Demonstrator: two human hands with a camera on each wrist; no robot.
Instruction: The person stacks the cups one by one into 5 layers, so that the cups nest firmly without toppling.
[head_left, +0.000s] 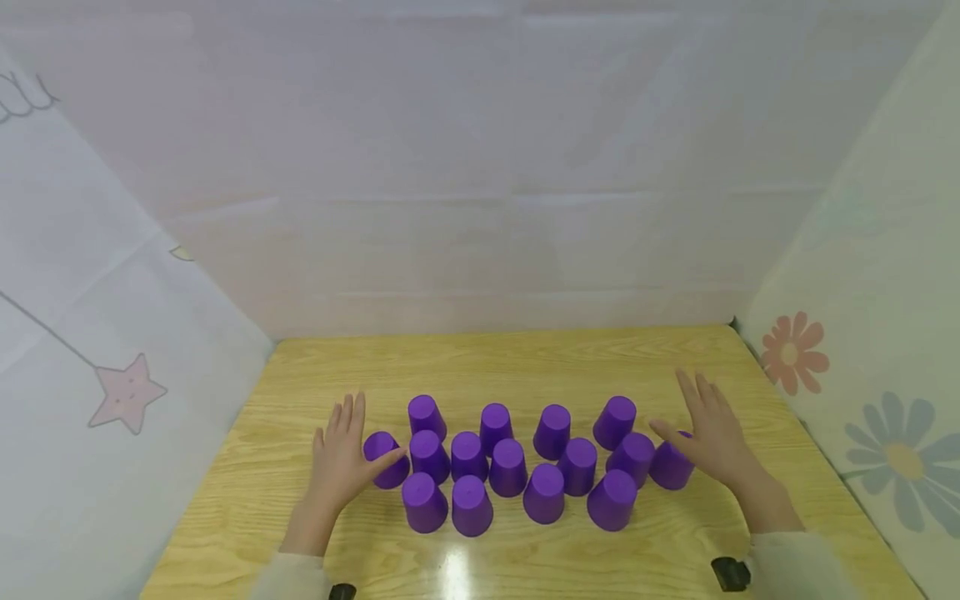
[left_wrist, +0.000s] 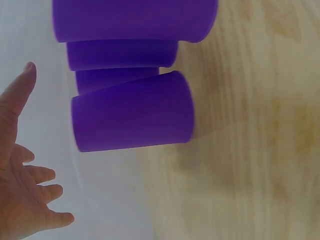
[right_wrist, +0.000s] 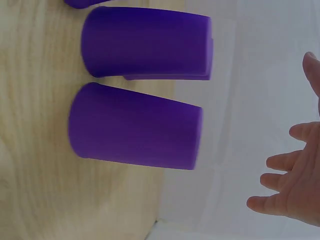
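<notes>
Four inverted purple cups (head_left: 472, 507) make the ragged near line on the wooden table (head_left: 247, 517), bunched left of centre and looser to the right. A sideways knock here could run from cup to cup, since the gaps are so slim.

Up to the middle band, and here's the danger! The left hand (head_left: 341, 458) is stretched wide, holding nothing, its thumb crossing in front of the leftmost cup (head_left: 393, 474) in the head view. The right hand (head_left: 712, 433) mirrors it, fingers straight and spread, also holding nothing, thumb level with the rightmost cup (head_left: 672, 465). Both wrist views show clear air between hand and cup. Should either thumb dip on its way inward, it could tip that end cup into its neighbours; an uneven push from the two sides could skew the whole cluster.

Beyond, four more cups stand in the far line, spaced apart, and a long reach over the middle ones could clip them.

And how they look: plain, smooth, matte purple, each tapering to a flat closed top, mouth down, every one upright.
</notes>
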